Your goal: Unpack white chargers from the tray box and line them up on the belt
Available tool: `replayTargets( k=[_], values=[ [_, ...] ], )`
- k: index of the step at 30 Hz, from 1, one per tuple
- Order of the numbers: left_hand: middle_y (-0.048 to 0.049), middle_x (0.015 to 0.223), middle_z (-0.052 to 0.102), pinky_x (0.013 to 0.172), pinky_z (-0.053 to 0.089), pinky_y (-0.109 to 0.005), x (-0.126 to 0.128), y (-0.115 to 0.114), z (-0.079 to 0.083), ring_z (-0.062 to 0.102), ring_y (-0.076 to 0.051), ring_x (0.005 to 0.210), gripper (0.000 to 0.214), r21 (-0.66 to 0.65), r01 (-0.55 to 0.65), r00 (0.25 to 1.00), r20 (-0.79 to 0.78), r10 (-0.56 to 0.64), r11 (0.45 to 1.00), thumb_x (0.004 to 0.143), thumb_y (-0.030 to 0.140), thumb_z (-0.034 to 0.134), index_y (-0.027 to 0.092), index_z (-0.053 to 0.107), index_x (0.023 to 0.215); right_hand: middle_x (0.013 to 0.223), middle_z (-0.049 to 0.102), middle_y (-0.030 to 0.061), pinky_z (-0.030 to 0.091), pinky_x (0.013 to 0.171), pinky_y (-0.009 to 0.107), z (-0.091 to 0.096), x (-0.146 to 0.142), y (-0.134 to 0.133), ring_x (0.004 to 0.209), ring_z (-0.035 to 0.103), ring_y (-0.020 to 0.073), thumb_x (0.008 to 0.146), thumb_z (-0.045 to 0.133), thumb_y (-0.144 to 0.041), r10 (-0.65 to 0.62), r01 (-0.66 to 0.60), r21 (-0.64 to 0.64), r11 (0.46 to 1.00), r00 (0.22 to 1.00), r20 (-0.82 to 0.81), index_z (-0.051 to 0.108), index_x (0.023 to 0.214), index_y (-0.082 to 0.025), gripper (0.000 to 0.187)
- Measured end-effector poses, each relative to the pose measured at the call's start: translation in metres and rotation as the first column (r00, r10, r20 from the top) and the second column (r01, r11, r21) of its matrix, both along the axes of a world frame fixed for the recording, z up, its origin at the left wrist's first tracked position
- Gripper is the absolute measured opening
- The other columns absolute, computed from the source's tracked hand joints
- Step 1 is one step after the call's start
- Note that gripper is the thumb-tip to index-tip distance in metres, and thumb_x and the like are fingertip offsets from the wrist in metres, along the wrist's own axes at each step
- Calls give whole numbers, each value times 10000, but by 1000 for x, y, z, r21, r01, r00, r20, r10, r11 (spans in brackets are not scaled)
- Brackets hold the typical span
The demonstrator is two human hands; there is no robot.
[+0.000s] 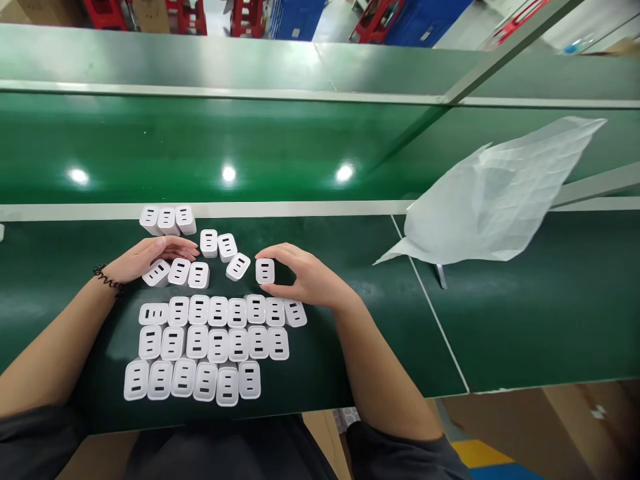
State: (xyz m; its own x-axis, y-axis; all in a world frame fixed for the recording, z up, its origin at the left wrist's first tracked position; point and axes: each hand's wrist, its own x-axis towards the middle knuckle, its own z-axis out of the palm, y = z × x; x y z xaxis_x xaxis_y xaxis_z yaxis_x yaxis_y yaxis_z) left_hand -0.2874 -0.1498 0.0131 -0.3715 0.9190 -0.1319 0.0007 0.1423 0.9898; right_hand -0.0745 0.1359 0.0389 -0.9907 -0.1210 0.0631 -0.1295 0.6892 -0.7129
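Left hand [163,257] is palm-down at the left, fingers side by side and pointing right, between two trios of white slotted blocks. It sits at the far edge of the near trio [179,271], fingertips just beside a loose block [209,244]. Can't tell if anything is under the palm.

Right hand [305,273] has thumb and fingers spread around a single block [265,271], fingers at its far side, thumb at its near side. Can't tell whether they're actually pinching it. That block is on the dark green table [360,247], right of a slanted block [238,267] and well left of the white sheet [480,207].

Far trio [167,221] stands by the pale strip [300,209], left. Near side, three rows: far row [219,311] of eight, middle row [219,345] of seven, near row [205,381] of six. Far row's leftmost is turned a quarter, its rightmost tilted.

Coiled dark band [107,278] on left wrist. Blue bins [297,19] and red stools [247,17] beyond the table.
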Motion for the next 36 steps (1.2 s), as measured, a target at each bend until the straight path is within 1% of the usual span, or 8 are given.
replayTargets(
  k=[3,8,15,24,27,30,32,36],
  values=[
    [-161,1184,677,965,518,-374,-3,-3,-3,660,-264,1071,579,-22,9,1000,-9,-9,1000,951,608,416,160,666,1220,1180,637,78,524,877,410,2,1,-8,1082,589,255,865,611,-287,-12,29,117,993,990,-141,568,1167,-246,308],
    [-177,1177,676,937,527,-365,-4,-3,-4,665,-268,1055,593,1,22,1000,-20,-22,1000,951,615,402,158,665,1220,1160,639,95,533,804,395,4,5,-9,1046,594,263,885,600,-308,-16,51,201,978,985,-174,572,1165,-225,294],
    [-165,1173,681,926,528,-360,-3,-2,-4,666,-265,1044,590,-11,8,1000,-13,-8,1000,935,639,416,187,678,1208,1163,655,77,537,833,397,2,7,-9,1040,621,260,878,624,-325,-46,70,160,985,988,-145,559,1188,-233,329],
    [-164,1173,682,937,530,-358,-1,-1,-1,667,-258,1053,571,-6,13,1000,-4,-13,1000,952,606,419,162,672,1208,1188,671,56,538,826,391,0,6,-7,1002,663,250,889,620,-363,-34,30,93,995,998,46,524,1218,-239,364],
    [-163,1151,691,939,534,-373,1,2,2,672,-259,1042,567,17,3,1000,1,-3,1000,940,608,449,157,682,1192,1195,667,62,537,859,412,0,4,-8,1055,645,266,887,636,-445,-56,56,80,995,998,4,546,1212,-251,389],
    [-161,1137,696,942,534,-382,3,4,5,671,-256,1039,574,33,4,1000,16,-4,999,920,626,476,159,692,1174,1194,658,75,540,834,400,2,-4,-17,1075,628,265,930,579,-438,-113,119,59,991,989,-91,557,1200,-253,328],
    [-161,1146,693,953,526,-389,4,4,7,665,-258,1048,588,19,7,1000,29,-7,1000,910,642,480,161,691,1175,1124,670,76,539,761,377,5,-11,-27,1003,642,258,936,569,-433,-137,146,95,985,986,-98,551,1191,-251,315],
    [-167,1147,693,971,511,-417,5,5,10,659,-271,1051,636,-10,-2,999,38,3,1000,877,685,498,155,696,1168,1018,663,78,494,635,336,11,-25,-46,878,650,256,852,677,-487,-137,148,273,950,989,-61,520,1192,-213,464]
  ],
)
